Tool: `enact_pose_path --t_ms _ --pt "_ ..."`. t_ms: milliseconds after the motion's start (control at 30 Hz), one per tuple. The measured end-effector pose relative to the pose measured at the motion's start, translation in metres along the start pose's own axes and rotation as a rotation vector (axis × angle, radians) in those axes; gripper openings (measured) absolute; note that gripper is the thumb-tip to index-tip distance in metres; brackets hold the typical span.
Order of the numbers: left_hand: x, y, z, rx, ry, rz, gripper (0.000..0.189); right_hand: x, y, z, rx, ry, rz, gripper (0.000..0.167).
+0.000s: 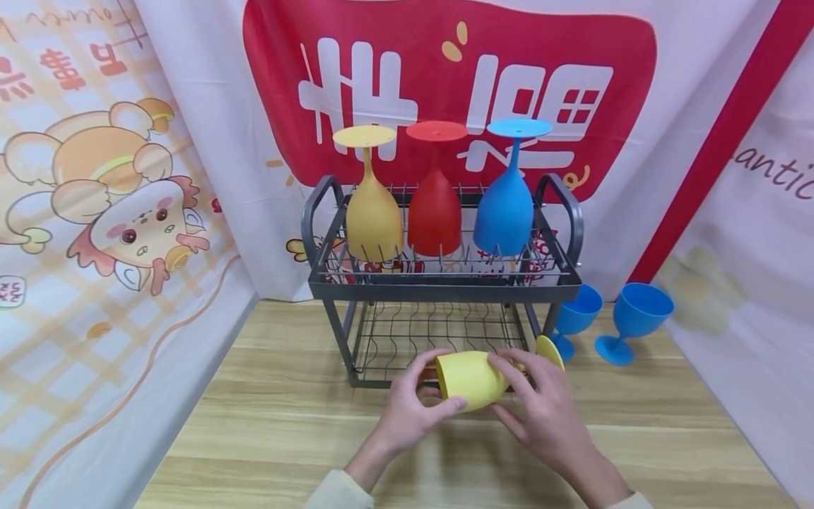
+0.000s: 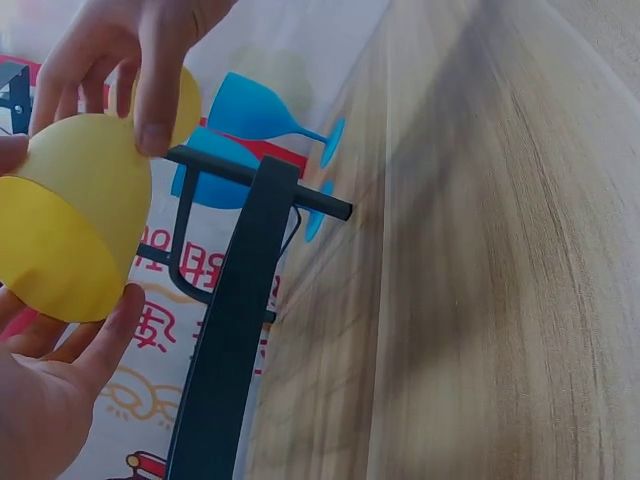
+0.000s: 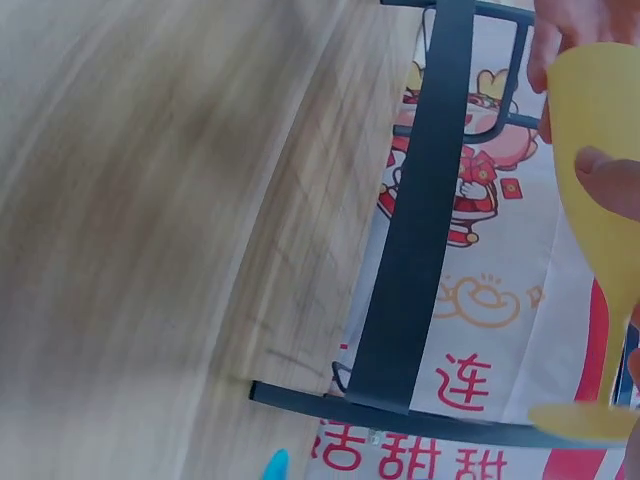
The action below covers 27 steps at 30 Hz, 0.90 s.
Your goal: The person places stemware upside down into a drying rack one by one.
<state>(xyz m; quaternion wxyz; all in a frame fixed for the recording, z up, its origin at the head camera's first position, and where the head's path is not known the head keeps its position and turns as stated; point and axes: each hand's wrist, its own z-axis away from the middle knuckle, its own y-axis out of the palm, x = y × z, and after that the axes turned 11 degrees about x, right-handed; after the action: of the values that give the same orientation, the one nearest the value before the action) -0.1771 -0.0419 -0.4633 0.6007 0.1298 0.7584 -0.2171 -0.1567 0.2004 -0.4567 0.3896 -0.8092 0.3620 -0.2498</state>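
A yellow plastic goblet (image 1: pixel 472 380) is held sideways in front of the dark two-tier dish rack (image 1: pixel 445 291), mouth to the left and foot to the right. My left hand (image 1: pixel 412 408) grips the bowl near its rim, thumb in front and fingers behind. From the stem end, my right hand (image 1: pixel 548 406) pinches the bowl; part of the stem is hidden behind its fingers. In the left wrist view the goblet's open mouth (image 2: pixel 50 250) shows. In the right wrist view its stem (image 3: pixel 612 350) and foot are visible.
Upside down on the upper tier stand a yellow goblet (image 1: pixel 374 219), a red goblet (image 1: pixel 435 215) and a blue goblet (image 1: pixel 505 215). Two blue goblets (image 1: pixel 641 311) stand upright on the wooden table (image 1: pixel 267 438), right of the rack. Printed cloth (image 1: pixel 191 85) surrounds the table's back and sides.
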Motion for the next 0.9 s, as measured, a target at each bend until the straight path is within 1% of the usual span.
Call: enact_pose_path --t_ms 67,167,233,300,367,400,467,600,667,733,767,867,900 --pt "0.001 0.000 0.000 -0.013 -0.002 0.015 0.075 0.000 -0.001 0.004 -0.051 0.022 -0.033 0.064" --pt "0.002 0.000 0.000 -0.037 -0.006 0.033 0.076 0.000 -0.001 0.010 -0.137 0.057 -0.097 0.068" --pt "0.003 0.001 0.000 -0.055 -0.009 0.046 0.076 0.001 0.001 0.014 -0.179 0.089 -0.144 0.065" --pt "0.003 0.002 0.000 -0.073 -0.004 0.061 0.075 0.004 0.003 0.017 -0.199 0.150 -0.195 0.059" --pt "0.003 0.004 -0.001 -0.082 0.008 0.079 0.075 0.008 0.006 0.019 -0.189 0.256 -0.268 0.056" --pt "0.003 0.005 -0.001 -0.083 0.015 0.090 0.074 0.010 0.007 0.019 -0.170 0.322 -0.320 0.057" --pt "0.003 0.008 -0.001 -0.078 0.030 0.115 0.074 0.016 0.009 0.019 -0.126 0.465 -0.476 0.059" --pt "0.004 0.014 -0.002 -0.055 0.035 0.160 0.074 0.023 0.007 0.012 -0.019 0.740 -0.909 0.059" --pt "0.004 0.016 -0.001 -0.044 0.033 0.171 0.076 0.024 0.006 0.009 0.001 0.830 -1.084 0.061" --pt "0.005 0.019 -0.001 -0.036 0.026 0.175 0.076 0.025 0.006 0.006 -0.012 0.864 -1.225 0.061" --pt "0.006 0.020 0.000 -0.032 0.025 0.175 0.077 0.025 0.006 0.005 -0.023 0.869 -1.277 0.061" --pt "0.008 0.022 0.001 -0.016 0.028 0.173 0.076 0.026 0.009 0.005 -0.058 0.852 -1.412 0.060" --pt "0.008 0.023 0.002 -0.012 0.029 0.175 0.076 0.026 0.010 0.005 -0.061 0.851 -1.440 0.060"
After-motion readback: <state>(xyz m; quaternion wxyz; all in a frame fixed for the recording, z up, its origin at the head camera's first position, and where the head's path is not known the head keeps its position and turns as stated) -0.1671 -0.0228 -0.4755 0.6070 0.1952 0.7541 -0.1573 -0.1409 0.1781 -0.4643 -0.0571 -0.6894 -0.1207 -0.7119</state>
